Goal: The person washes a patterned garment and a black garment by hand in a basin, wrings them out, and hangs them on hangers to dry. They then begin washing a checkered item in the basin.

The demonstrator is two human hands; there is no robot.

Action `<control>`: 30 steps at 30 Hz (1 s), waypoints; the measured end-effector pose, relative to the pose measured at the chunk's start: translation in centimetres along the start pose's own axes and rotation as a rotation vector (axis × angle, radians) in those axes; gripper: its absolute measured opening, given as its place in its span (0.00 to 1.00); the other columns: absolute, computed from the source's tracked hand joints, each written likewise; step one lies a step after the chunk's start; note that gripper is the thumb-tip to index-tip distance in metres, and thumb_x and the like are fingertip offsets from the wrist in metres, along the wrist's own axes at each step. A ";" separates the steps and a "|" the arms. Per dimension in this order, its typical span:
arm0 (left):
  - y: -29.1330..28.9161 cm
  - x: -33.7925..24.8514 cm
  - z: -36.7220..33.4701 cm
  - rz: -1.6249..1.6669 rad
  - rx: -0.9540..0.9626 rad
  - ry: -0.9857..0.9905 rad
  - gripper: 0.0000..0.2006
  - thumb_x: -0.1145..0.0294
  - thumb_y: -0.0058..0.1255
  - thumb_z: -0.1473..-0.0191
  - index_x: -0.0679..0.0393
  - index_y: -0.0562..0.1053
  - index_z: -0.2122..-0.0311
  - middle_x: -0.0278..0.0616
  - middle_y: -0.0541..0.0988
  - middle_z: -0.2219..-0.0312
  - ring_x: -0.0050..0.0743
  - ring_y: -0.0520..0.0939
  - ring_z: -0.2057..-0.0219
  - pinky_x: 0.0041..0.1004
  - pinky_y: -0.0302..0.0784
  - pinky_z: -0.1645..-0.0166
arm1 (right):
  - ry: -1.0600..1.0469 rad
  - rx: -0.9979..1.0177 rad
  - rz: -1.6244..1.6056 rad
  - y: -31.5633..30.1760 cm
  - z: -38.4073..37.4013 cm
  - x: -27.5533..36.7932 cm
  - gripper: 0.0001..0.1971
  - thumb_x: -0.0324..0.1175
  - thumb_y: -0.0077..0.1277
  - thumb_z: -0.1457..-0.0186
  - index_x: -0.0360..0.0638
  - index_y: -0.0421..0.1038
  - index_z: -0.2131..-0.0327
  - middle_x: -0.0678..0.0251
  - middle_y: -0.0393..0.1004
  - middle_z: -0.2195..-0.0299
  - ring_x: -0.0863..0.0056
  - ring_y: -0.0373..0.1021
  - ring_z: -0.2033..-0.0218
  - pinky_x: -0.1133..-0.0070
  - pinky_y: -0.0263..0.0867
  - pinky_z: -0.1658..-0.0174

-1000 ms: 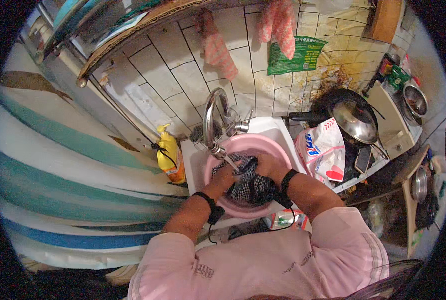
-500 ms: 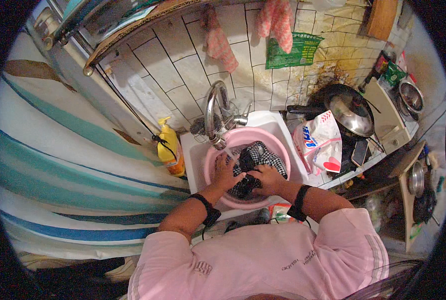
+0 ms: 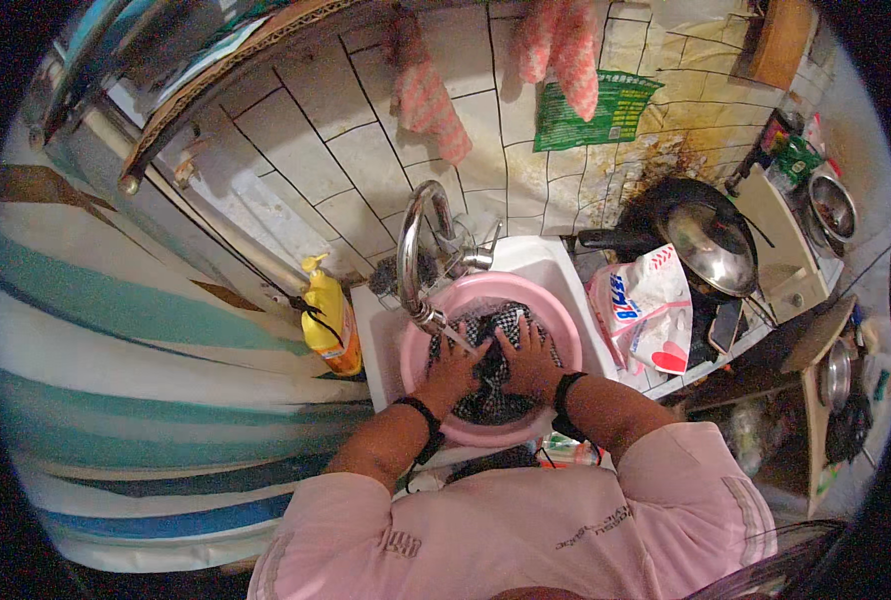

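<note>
A pink basin (image 3: 568, 325) stands in a white sink (image 3: 374, 322). Inside it lies a wet-looking black-and-white checked cloth (image 3: 491, 404), bunched up. My left hand (image 3: 454, 368) rests on the cloth's left part, fingers stretched forward under the chrome faucet (image 3: 408, 245). On the cloth's right part, my right hand (image 3: 531, 366) lies flat with its fingers spread. Both palms press down on the fabric, and neither hand is closed round it. A thin stream of water seems to fall from the spout beside my left fingers.
A yellow pump bottle (image 3: 331, 320) stands left of the sink, by a striped curtain (image 3: 146, 400). To the right are a white-and-pink bag (image 3: 646, 310), a phone (image 3: 726, 327) and a black pan (image 3: 656, 215) with a metal lid (image 3: 711, 250). Pink cloths (image 3: 431, 110) hang on the tiled wall.
My hands have loosened from the bunched cloth and now lie flatter, fingers spread. The cloth is pressed lower and spread toward me. The view has shifted slightly.
</note>
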State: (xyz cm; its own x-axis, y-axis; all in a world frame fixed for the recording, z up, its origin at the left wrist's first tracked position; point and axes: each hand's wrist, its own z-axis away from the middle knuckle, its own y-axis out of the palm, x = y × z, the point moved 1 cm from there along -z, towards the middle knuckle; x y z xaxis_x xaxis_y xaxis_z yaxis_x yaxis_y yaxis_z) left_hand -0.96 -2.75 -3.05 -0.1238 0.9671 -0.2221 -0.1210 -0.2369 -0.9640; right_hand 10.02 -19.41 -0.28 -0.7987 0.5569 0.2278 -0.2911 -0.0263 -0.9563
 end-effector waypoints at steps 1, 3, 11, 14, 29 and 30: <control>0.0 -0.1 0.0 0.003 -0.011 0.009 0.47 0.64 0.63 0.58 0.31 0.50 0.35 0.63 0.39 0.35 0.77 0.40 0.36 0.56 0.50 0.36 | -0.002 0.004 -0.004 0.6 -0.3 -0.1 0.59 0.54 0.65 0.65 0.55 0.37 0.33 0.35 0.32 0.36 0.34 0.40 0.36 0.44 0.42 0.40; 0.0 0.2 -0.4 0.045 -0.022 0.012 0.46 0.65 0.63 0.59 0.32 0.51 0.35 0.63 0.39 0.35 0.76 0.41 0.36 0.56 0.49 0.35 | -0.007 -0.050 0.037 1.8 -1.1 -0.7 0.59 0.55 0.64 0.65 0.52 0.38 0.33 0.35 0.33 0.36 0.33 0.39 0.37 0.43 0.40 0.40; 0.2 0.7 -1.7 -0.044 -0.053 0.050 0.41 0.65 0.59 0.58 0.39 0.57 0.36 0.67 0.40 0.36 0.74 0.43 0.36 0.57 0.39 0.34 | -0.057 -0.187 0.073 5.6 -2.7 -1.8 0.42 0.50 0.54 0.56 0.56 0.51 0.37 0.41 0.45 0.38 0.38 0.45 0.38 0.42 0.39 0.40; -1.5 -0.3 -1.6 -0.109 -0.175 0.083 0.21 0.61 0.41 0.41 0.51 0.65 0.43 0.63 0.58 0.41 0.68 0.57 0.41 0.54 0.48 0.35 | -0.050 -0.345 0.062 5.5 -2.8 -1.9 0.27 0.43 0.43 0.46 0.59 0.61 0.41 0.46 0.54 0.39 0.43 0.49 0.38 0.43 0.40 0.39; -2.0 -1.2 0.7 -0.039 0.197 0.043 0.30 0.64 0.51 0.50 0.55 0.62 0.40 0.56 0.60 0.41 0.60 0.57 0.39 0.52 0.48 0.34 | 0.101 -0.406 -0.493 -7.7 -16.9 -2.5 0.46 0.37 0.63 0.62 0.25 0.50 0.42 0.41 0.67 0.51 0.53 0.66 0.49 0.71 0.61 0.44; -0.4 -1.0 0.9 0.065 0.027 0.079 0.29 0.63 0.53 0.50 0.55 0.64 0.42 0.55 0.62 0.42 0.59 0.60 0.41 0.50 0.51 0.35 | 0.155 -0.468 -0.451 -7.3 -17.8 -2.5 0.48 0.36 0.64 0.63 0.26 0.49 0.41 0.42 0.68 0.51 0.53 0.66 0.50 0.71 0.62 0.45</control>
State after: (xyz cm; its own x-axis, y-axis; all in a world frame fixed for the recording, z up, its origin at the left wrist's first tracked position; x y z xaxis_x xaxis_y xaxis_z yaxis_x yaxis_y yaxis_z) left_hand -1.67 -3.66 -2.27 -0.0544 0.9537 -0.2958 -0.1414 -0.3006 -0.9432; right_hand 23.51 -5.79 2.91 -0.5570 0.5426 0.6287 -0.2918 0.5809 -0.7599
